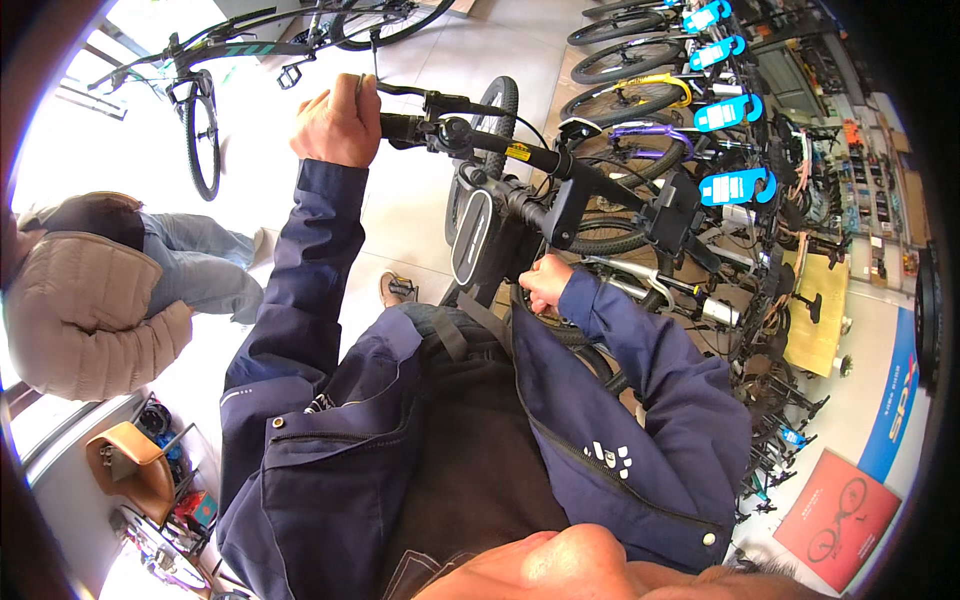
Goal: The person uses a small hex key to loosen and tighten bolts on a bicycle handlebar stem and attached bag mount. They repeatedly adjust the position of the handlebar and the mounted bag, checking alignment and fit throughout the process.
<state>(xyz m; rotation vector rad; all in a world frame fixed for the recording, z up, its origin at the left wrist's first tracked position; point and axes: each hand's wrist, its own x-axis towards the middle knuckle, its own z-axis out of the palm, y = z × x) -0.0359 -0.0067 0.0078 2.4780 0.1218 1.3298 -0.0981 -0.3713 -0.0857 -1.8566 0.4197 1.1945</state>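
Observation:
My left hand (337, 122) is wrapped round the left grip of a bicycle handlebar (535, 156), close to the black brake lever (400, 90). The bar slants across the upper middle, and its right end reaches toward the parked bikes. Behind the stem, a black bag with a pale oval outline (474, 238) sits on the bike's frame. Beside that bag, lower and to its right, my right hand (546, 283) has its fingers curled closed. What they hold, if anything, is hidden. The front wheel (497, 110) shows beyond the bar.
Parked bicycles with blue hang tags (738, 187) line the right side, close to the handlebar. At left stands a person in a tan puffer jacket (95, 300). Another bicycle (203, 140) is at upper left, a brown chair (130, 470) at lower left.

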